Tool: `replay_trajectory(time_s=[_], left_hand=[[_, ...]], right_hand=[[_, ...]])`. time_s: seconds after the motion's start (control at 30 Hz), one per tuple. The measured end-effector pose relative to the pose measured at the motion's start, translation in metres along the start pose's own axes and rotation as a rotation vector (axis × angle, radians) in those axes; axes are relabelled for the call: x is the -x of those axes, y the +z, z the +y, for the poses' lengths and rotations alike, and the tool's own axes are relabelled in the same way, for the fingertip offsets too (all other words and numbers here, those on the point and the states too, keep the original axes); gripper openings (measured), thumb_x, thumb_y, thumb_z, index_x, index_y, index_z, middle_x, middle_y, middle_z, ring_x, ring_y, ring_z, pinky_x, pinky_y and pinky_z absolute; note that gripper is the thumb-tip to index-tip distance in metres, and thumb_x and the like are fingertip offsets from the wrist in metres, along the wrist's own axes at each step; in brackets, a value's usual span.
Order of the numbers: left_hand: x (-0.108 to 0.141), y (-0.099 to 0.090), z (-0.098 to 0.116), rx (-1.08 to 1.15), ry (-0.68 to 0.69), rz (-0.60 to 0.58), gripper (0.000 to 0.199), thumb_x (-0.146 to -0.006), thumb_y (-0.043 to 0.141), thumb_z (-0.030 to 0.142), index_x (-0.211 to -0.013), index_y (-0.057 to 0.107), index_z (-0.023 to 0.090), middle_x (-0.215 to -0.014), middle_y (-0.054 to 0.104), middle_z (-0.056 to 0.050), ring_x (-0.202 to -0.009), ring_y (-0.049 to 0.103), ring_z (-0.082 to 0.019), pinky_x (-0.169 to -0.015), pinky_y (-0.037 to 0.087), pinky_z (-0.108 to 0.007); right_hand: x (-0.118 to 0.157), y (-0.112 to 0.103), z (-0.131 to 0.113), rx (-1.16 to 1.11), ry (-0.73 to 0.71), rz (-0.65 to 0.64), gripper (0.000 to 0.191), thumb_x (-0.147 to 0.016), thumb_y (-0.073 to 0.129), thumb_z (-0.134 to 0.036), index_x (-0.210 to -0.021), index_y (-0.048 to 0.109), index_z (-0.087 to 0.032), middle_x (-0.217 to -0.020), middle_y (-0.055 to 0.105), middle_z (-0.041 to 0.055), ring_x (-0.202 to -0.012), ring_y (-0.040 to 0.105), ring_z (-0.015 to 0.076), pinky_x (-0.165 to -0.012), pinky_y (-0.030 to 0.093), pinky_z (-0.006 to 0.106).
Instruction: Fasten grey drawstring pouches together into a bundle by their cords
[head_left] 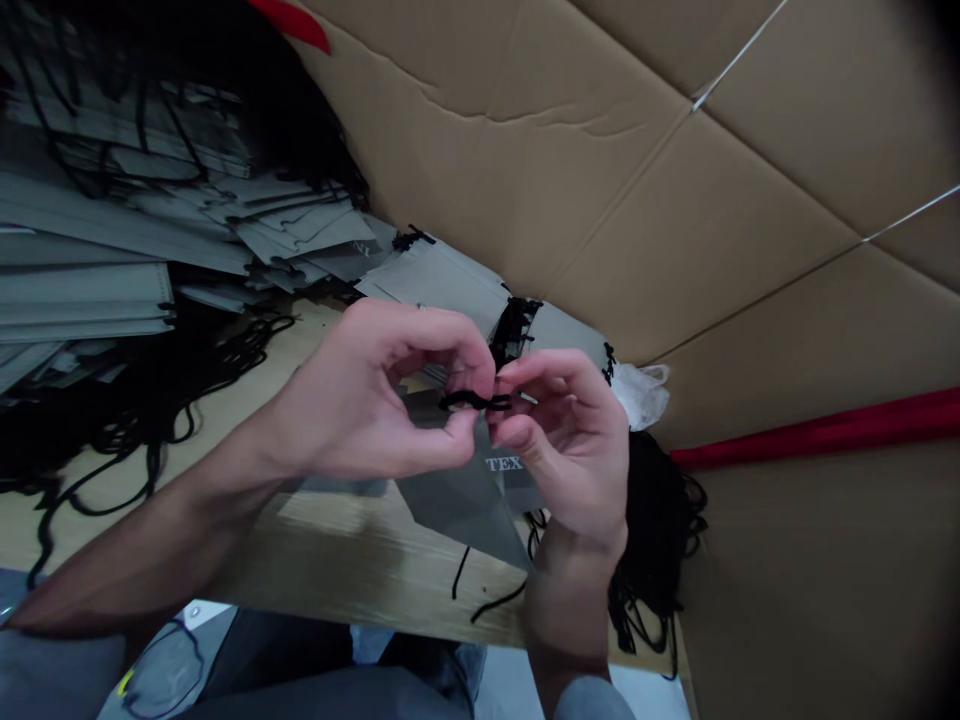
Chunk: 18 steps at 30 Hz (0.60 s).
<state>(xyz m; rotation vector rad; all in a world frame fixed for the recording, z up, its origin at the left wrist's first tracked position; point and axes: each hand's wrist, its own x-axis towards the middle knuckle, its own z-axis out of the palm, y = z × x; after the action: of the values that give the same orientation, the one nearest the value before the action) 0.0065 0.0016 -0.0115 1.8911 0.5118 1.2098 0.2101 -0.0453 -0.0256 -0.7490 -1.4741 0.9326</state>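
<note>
Both hands meet at the middle of the head view, over the table. Thumb and fingers of my left hand (405,390) pinch a short black cord (471,401), which looks looped or twisted. The fingers of my right hand (574,440) close around the cord's other end, close to my left fingertips. Below them a grey card (465,500) lies at an angle. Another grey card with white lettering (504,464) shows partly behind my right hand. My fingers hide part of the cord, so I cannot tell whether it is knotted.
Stacked grey cards (82,290) and loose black cords (112,440) cover the table's left side. More card bundles (442,275) lie along the cardboard wall (562,150). At right are a clear plastic bag (641,393), a black cord bundle (652,520) and a red strip (817,430).
</note>
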Motion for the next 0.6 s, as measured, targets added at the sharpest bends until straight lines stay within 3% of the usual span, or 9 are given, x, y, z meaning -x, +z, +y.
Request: replay_trajectory(time_s=[0.17, 0.47, 0.6], left_hand=[[-0.0006, -0.0016, 0.0006, -0.036, -0.029, -0.007, 0.016, -0.081, 0.075, 0.012, -0.087, 0.071, 0.026, -0.087, 0.076, 0.003, -0.08, 0.069, -0.015, -0.068, 0.055, -0.032], [-0.0044, -0.0017, -0.0045, 0.029, -0.104, -0.062, 0.015, -0.077, 0.071, 0.011, -0.083, 0.069, 0.024, -0.081, 0.069, 0.004, -0.074, 0.063, -0.013, -0.067, 0.053, -0.029], [-0.0053, -0.0041, -0.005, 0.031, -0.139, -0.064, 0.014, -0.077, 0.072, 0.011, -0.084, 0.071, 0.023, -0.08, 0.069, 0.004, -0.072, 0.061, -0.012, -0.066, 0.053, -0.027]], right_hand=[[0.0006, 0.0035, -0.0013, 0.12, -0.048, 0.042, 0.021, -0.095, 0.092, -0.01, -0.105, 0.084, -0.027, -0.098, 0.079, -0.0029, -0.076, 0.073, 0.0094, -0.07, 0.065, 0.02], [0.0, 0.0024, 0.002, 0.169, -0.055, 0.046, 0.013, -0.106, 0.078, -0.013, -0.099, 0.08, -0.024, -0.091, 0.075, -0.0027, -0.072, 0.07, 0.0092, -0.065, 0.058, 0.023], [-0.0007, -0.0043, -0.0007, 0.197, -0.029, 0.064, 0.01, -0.108, 0.077, -0.016, -0.105, 0.08, -0.025, -0.092, 0.075, -0.0023, -0.073, 0.072, 0.0101, -0.067, 0.061, 0.023]])
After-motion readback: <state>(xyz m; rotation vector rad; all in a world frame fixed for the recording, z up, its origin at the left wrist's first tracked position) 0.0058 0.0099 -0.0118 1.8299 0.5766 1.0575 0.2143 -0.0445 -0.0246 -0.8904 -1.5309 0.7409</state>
